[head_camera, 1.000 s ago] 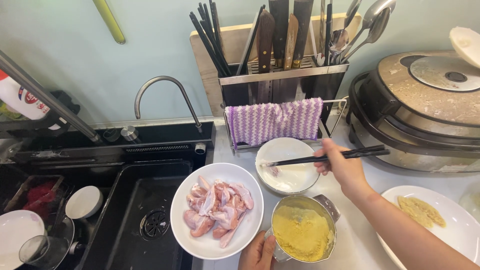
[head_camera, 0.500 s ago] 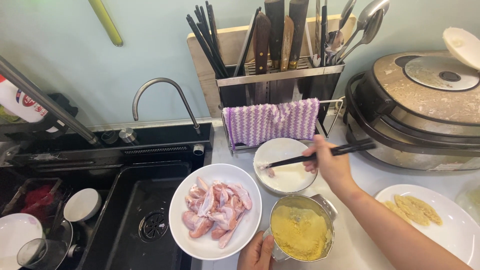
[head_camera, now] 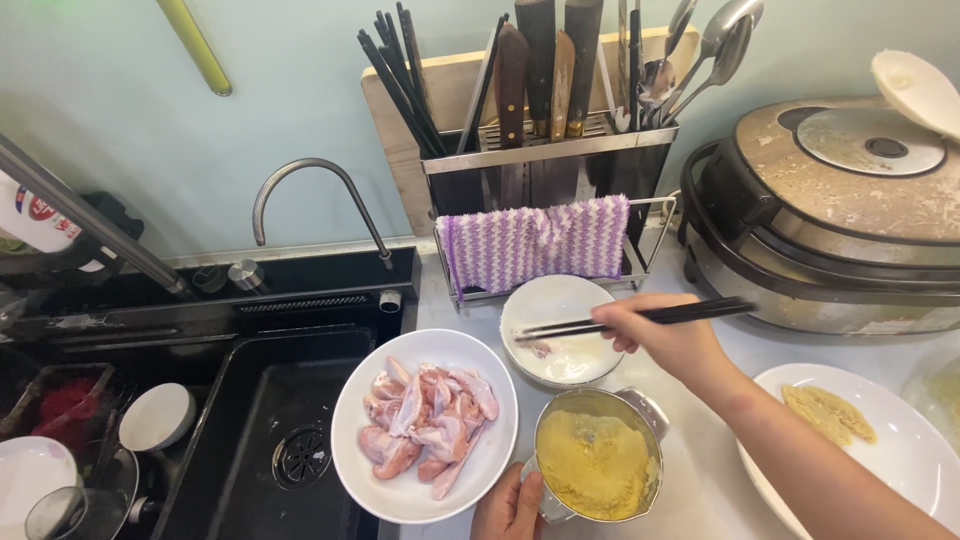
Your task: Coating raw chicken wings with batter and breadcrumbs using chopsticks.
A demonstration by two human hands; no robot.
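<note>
While the right hand [head_camera: 672,342] is pinching a pair of dark chopsticks [head_camera: 632,319] in its fingers, their tips are reaching over the small white dish [head_camera: 560,328], probably to lift the scrap of meat lying there. Left hand [head_camera: 508,506] is clasping the steel cup [head_camera: 597,465] of yellow crumbs, steadying it on the table [head_camera: 700,490] just beside the plate of raw chicken wings [head_camera: 425,420].

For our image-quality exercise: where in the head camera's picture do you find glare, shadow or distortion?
Head view: even, soft light; pale glare on the steel cup rim and empty white plate; the black sink stays dark; wide-angle bending tilts the cooker at the right edge; right hand sharp.
</note>
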